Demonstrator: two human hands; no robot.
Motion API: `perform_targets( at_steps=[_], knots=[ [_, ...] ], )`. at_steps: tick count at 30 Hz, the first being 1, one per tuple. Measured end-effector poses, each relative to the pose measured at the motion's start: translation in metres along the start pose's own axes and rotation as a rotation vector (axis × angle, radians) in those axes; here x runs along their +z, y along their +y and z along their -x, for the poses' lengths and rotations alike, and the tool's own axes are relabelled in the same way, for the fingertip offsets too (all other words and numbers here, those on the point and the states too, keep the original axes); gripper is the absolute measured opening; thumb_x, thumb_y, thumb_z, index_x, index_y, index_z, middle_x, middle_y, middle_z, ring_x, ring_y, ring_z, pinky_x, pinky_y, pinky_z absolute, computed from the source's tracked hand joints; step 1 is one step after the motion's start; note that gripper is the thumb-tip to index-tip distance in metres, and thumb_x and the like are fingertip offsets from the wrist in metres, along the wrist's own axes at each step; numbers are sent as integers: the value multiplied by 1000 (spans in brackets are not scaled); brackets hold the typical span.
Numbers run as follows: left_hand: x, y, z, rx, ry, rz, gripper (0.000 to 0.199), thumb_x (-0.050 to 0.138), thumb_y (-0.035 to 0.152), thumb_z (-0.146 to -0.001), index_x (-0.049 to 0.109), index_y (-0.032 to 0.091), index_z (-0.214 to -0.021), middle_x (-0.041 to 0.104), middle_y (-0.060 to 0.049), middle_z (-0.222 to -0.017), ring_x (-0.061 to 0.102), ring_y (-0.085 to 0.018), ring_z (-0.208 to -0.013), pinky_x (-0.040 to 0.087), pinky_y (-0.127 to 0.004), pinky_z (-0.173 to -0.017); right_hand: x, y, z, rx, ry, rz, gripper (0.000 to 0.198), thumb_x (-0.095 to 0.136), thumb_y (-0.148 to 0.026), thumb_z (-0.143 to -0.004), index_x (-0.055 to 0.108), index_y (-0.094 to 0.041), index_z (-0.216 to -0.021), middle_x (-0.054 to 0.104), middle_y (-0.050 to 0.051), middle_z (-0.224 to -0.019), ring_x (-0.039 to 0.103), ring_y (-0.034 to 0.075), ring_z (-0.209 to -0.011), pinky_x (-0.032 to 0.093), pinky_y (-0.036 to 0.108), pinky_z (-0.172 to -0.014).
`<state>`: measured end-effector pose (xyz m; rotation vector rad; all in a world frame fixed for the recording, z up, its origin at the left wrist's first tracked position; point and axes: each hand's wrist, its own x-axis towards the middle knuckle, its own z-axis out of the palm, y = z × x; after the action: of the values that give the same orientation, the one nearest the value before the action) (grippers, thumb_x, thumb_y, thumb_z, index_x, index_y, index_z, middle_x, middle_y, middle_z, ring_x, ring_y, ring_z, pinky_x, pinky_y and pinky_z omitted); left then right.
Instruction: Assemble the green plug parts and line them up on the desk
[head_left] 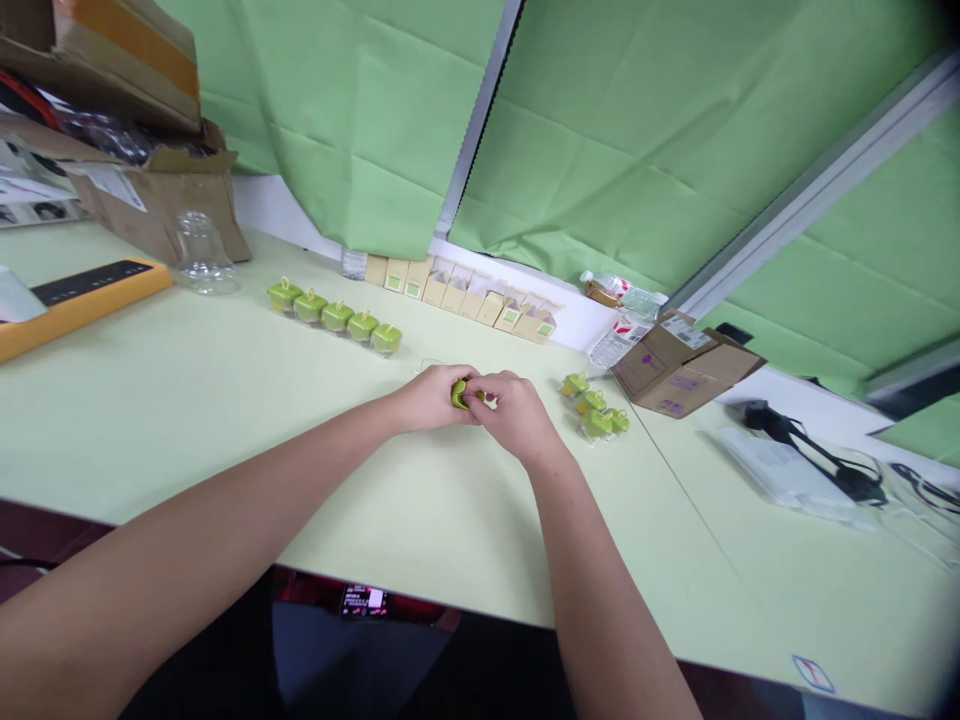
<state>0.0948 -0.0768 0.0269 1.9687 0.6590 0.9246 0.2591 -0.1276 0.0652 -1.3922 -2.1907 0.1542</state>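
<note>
Over the middle of the table, my left hand (pixel 433 397) is closed around a small green lid (pixel 459 394) that looks like those on the little containers nearby. My right hand (pixel 512 408) meets it from the other side, its thumb and fingers pinched at the lid's edge. Fingers cover much of the piece, so its full shape is hidden. Behind my left hand, a small clear plastic piece (pixel 429 364) is partly visible. A row of green-lidded clear containers (pixel 337 317) stands to the left. To the right sits a smaller cluster of the same containers (pixel 592 402).
Small cardboard boxes (pixel 456 288) line the back wall. Plastic bottles (pixel 619 338) and a carton (pixel 679 368) stand back right. A clear jar (pixel 201 255), an open carton (pixel 154 205) and an orange-edged power strip (pixel 90 300) occupy the left. A phone (pixel 364 601) lies below the table edge.
</note>
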Motion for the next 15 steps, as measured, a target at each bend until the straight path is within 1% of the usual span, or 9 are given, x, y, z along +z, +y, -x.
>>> perform_targets(
  at_steps=[5, 9, 12, 15],
  knots=[
    [0, -3, 1, -8, -36, -9, 33, 75, 30, -64, 65, 19, -93, 66, 1, -82, 60, -17, -76, 47, -28, -66, 3, -2, 0, -34, -18, 61, 24, 54, -8, -78, 70, -25, -71, 66, 1, -71, 54, 17, -70, 36, 27, -64],
    [0, -9, 0, 6, -13, -9, 33, 74, 29, -64, 65, 18, -94, 67, 0, -86, 61, -18, -78, 47, -28, -68, 12, 1, -2, -30, 44, -11, 24, 54, -9, -77, 71, -25, -71, 66, 0, -70, 56, 16, -69, 38, 27, -66],
    [2, -11, 0, 1, -24, 15, 33, 75, 29, -64, 63, 17, -92, 67, -1, -88, 62, -18, -81, 48, -28, -70, 17, 4, -2, 28, 57, -89, 21, 55, -12, -77, 70, -25, -68, 66, -2, -69, 55, 14, -65, 39, 25, -65],
    [4, -11, 0, -4, -36, 55, 35, 76, 29, -65, 63, 16, -95, 68, -2, -91, 63, -18, -83, 49, -29, -71, 17, 5, -2, 115, 66, -202, 17, 57, -17, -77, 71, -25, -79, 70, -3, -76, 56, 13, -63, 41, 24, -63]
  ],
)
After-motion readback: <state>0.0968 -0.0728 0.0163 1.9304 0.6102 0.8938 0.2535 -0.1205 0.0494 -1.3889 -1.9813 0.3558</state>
